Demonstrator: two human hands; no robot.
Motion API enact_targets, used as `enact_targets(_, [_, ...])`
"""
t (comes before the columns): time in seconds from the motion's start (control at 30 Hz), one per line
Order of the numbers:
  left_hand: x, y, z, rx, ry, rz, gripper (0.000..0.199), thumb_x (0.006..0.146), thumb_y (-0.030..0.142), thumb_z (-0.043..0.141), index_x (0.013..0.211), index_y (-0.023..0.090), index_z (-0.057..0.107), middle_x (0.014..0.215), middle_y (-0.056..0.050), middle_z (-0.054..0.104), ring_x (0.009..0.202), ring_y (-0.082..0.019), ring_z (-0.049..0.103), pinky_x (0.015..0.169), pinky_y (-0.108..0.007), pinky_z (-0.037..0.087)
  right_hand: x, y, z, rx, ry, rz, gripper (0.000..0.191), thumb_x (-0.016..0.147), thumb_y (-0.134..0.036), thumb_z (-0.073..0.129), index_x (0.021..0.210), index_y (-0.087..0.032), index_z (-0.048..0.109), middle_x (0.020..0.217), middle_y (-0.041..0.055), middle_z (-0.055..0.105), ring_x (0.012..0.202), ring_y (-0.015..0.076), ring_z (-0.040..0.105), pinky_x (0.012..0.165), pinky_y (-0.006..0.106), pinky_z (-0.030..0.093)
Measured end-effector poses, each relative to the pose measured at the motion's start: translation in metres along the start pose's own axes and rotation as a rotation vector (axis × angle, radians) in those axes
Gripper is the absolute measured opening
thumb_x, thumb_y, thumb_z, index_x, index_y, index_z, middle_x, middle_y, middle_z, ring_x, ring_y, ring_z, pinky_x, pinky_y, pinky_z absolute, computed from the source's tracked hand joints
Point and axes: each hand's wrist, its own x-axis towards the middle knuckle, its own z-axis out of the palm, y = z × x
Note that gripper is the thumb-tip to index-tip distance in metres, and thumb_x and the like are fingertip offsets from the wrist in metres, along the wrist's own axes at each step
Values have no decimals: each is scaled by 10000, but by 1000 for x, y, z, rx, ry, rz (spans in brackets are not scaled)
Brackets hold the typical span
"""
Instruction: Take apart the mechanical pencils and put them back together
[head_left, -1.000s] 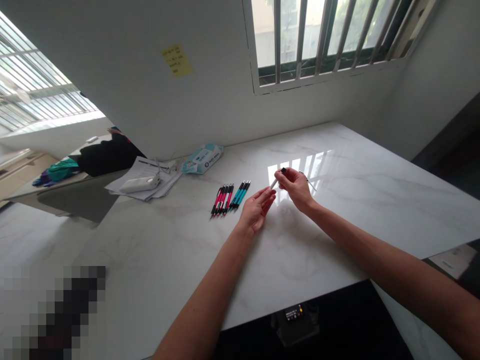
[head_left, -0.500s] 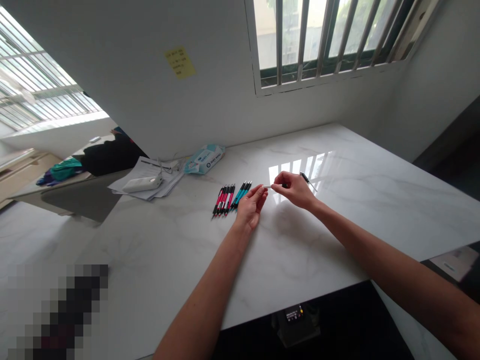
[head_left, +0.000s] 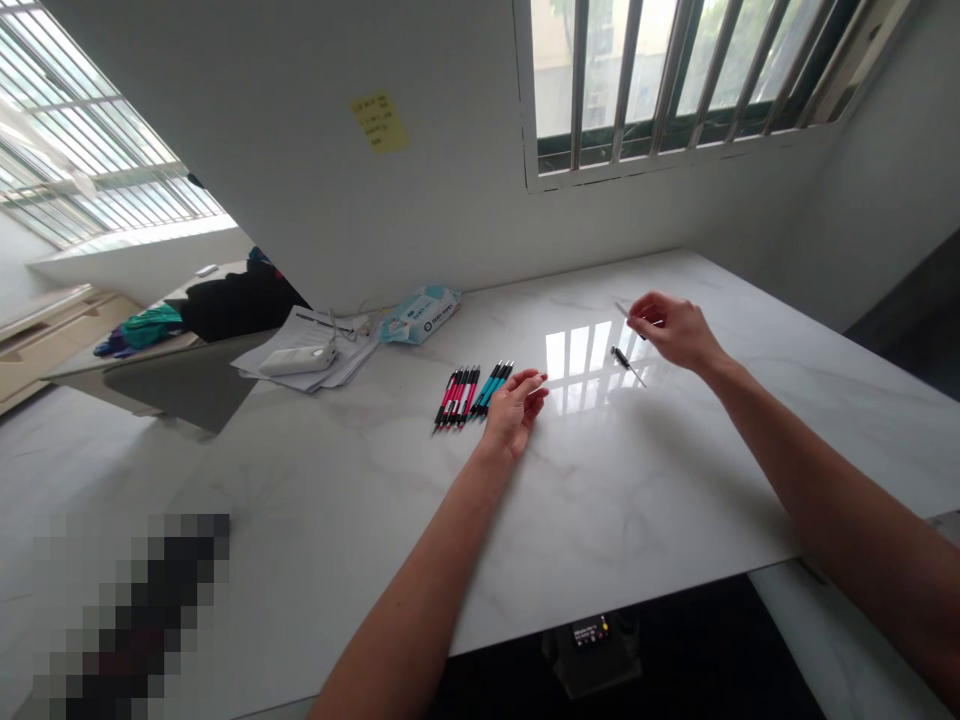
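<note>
My left hand [head_left: 514, 412] rests at the right end of the pen row, thumb and fingers pinched together; a tiny pale bit shows at the fingertips, too small to name. My right hand [head_left: 675, 328] is above the table farther right, gripping a thin white pen part [head_left: 622, 309], with something dark under its fingers. Below and left of it lies a black pen piece with a thin rod [head_left: 628, 365]. Several red-and-black pens [head_left: 456, 398] lie side by side, and several teal pens [head_left: 492, 388] lie between them and my left hand.
Papers [head_left: 300, 375] with a white device [head_left: 298, 359] lie at the left, beside a blue-and-white wipes pack [head_left: 421, 315]. A yellow note [head_left: 380, 122] is on the wall. The marble table's front edge [head_left: 600, 613] runs below my arms.
My right hand has moved right and away from my left hand, carrying the white part. My left hand stays near the teal pens. The view has shifted slightly.
</note>
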Motion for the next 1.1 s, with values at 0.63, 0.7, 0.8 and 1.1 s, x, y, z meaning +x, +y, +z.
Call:
enact_targets(0.63, [1,-6,2,78,-70,-12,392,608,249,955,915,186,720,862,12,701,698,-68,603,674,-208,466,-12,55,7,-250,-316,145,192,888,-365,700,999,-229,779,970,64,801,761,202,728,661,308,533])
enact_targets(0.7, [1,-7,3,92,-70,-8,395,604,258,957,915,184,726,838,17,684,698,-69,602,680,-209,464,-12,53,8,-250,-323,127,200,892,-371,694,1001,-228,780,970,67,798,769,206,728,672,312,532])
enact_targets(0.8, [0,-7,5,131,-87,1,393,604,282,960,906,180,730,848,4,691,711,-79,609,686,-218,460,-13,51,9,-243,-342,115,205,898,-388,683,1000,-237,776,984,64,794,797,211,732,677,312,528])
enact_targets(1.1, [-6,-10,9,285,-165,64,379,634,366,945,892,173,746,901,-50,754,713,-106,616,692,-252,450,-14,36,11,-185,-170,49,204,888,-361,664,964,-219,790,928,70,796,801,225,729,717,352,562])
